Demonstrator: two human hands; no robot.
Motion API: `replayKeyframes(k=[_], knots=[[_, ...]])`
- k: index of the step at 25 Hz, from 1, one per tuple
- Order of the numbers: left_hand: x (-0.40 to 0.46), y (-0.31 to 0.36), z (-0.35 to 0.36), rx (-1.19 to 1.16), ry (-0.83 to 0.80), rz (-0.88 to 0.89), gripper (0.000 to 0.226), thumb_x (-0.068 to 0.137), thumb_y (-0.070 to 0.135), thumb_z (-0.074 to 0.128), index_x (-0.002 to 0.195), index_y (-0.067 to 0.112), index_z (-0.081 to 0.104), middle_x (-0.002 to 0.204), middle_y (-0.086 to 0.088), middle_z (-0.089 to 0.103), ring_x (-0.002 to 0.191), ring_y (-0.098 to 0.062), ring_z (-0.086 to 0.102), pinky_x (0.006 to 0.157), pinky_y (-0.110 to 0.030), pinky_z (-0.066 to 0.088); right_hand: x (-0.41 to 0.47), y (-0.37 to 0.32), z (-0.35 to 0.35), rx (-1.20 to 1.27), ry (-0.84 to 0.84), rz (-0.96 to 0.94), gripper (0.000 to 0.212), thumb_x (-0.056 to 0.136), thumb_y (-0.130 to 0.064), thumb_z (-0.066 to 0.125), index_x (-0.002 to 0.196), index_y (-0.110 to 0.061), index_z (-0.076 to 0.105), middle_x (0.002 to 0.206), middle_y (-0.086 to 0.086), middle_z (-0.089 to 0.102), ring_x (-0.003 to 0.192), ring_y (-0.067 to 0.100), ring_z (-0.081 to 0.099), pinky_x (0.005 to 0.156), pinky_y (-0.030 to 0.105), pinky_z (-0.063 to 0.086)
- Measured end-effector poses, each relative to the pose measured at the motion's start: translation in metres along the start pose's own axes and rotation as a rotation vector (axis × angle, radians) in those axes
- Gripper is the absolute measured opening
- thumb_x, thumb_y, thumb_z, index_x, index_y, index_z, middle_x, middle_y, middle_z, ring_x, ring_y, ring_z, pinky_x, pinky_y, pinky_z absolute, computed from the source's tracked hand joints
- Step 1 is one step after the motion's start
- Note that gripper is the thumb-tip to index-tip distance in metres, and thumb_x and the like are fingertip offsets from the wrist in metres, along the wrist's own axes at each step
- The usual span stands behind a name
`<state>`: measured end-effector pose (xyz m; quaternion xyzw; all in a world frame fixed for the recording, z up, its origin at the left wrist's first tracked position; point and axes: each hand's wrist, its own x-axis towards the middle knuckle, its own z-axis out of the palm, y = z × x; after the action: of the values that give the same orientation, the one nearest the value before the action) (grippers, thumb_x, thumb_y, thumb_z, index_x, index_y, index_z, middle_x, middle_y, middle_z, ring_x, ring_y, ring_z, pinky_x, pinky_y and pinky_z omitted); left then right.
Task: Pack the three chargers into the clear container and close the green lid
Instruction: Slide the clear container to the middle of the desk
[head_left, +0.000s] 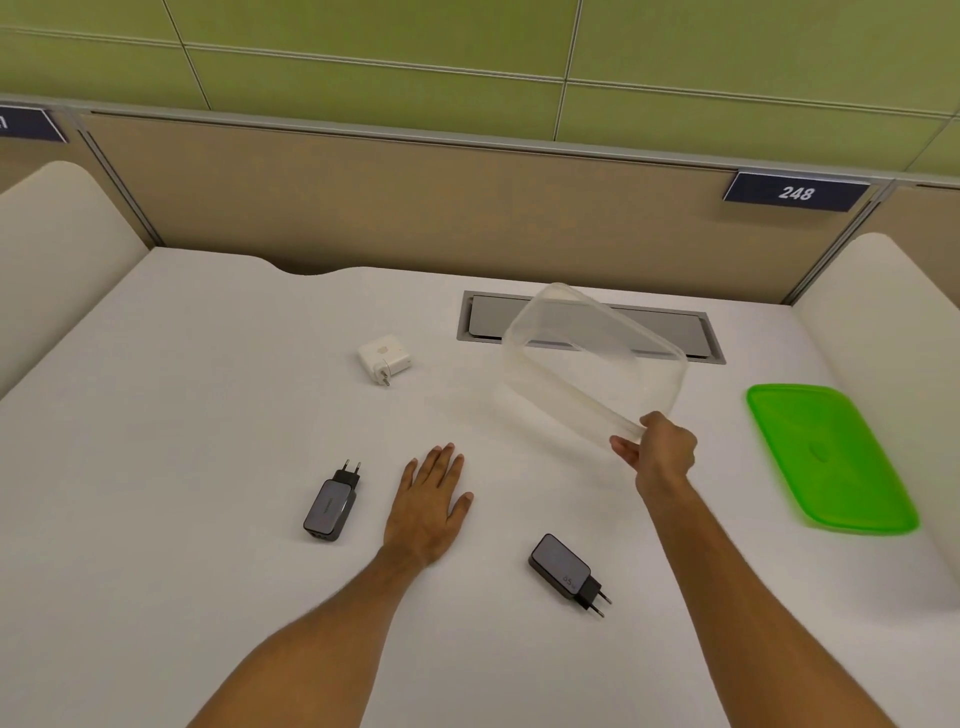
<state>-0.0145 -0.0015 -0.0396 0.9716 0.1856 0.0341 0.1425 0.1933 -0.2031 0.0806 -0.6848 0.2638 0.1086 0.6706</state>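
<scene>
My right hand (660, 452) grips the near rim of the clear container (592, 358), which is tilted up off the white desk and holds nothing. My left hand (431, 504) lies flat on the desk, fingers apart, holding nothing. A dark charger (330, 506) lies just left of that hand, prongs pointing away. A second dark charger (563, 569) rests between my forearms, prongs toward me. Farther back, left of the container, sits a white charger (383, 358). The green lid (826, 457) lies flat at the right.
A grey cable hatch (696, 338) is set into the white desk (208, 415) behind the container. A beige partition with a sign reading 248 (795, 192) closes the back. Cream side panels (57, 234) rise at both sides.
</scene>
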Motion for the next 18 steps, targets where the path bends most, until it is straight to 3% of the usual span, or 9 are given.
replayKeyframes(k=[4, 8, 18], knots=[[0.0, 0.0, -0.001, 0.009, 0.001, -0.003, 0.059, 0.097, 0.045, 0.028, 0.15, 0.02, 0.017, 0.16, 0.002, 0.01, 0.146, -0.011, 0.002, 0.119, -0.035, -0.003, 0.011, 0.0, 0.01, -0.148, -0.05, -0.042, 0.018, 0.082, -0.014, 0.055, 0.098, -0.006, 0.056, 0.103, 0.015, 0.062, 0.049, 0.03, 0.067, 0.051, 0.032, 0.059], [0.0, 0.001, -0.002, 0.011, -0.002, -0.006, 0.059, 0.097, 0.045, 0.028, 0.15, 0.02, 0.016, 0.16, 0.003, 0.01, 0.146, -0.011, 0.001, 0.119, -0.034, -0.004, 0.019, -0.001, 0.015, -0.217, -0.091, -0.054, 0.018, 0.081, -0.016, 0.056, 0.097, -0.008, 0.057, 0.101, 0.015, 0.063, 0.048, 0.03, 0.066, 0.047, 0.03, 0.056], [0.0, 0.0, -0.001, 0.032, -0.007, -0.012, 0.061, 0.096, 0.047, 0.026, 0.15, 0.021, 0.016, 0.16, 0.003, 0.01, 0.146, -0.011, 0.0, 0.119, -0.034, -0.004, 0.03, 0.001, 0.025, -0.348, -0.126, -0.072, 0.022, 0.085, -0.022, 0.056, 0.103, -0.01, 0.056, 0.101, 0.012, 0.061, 0.053, 0.03, 0.066, 0.053, 0.032, 0.057]])
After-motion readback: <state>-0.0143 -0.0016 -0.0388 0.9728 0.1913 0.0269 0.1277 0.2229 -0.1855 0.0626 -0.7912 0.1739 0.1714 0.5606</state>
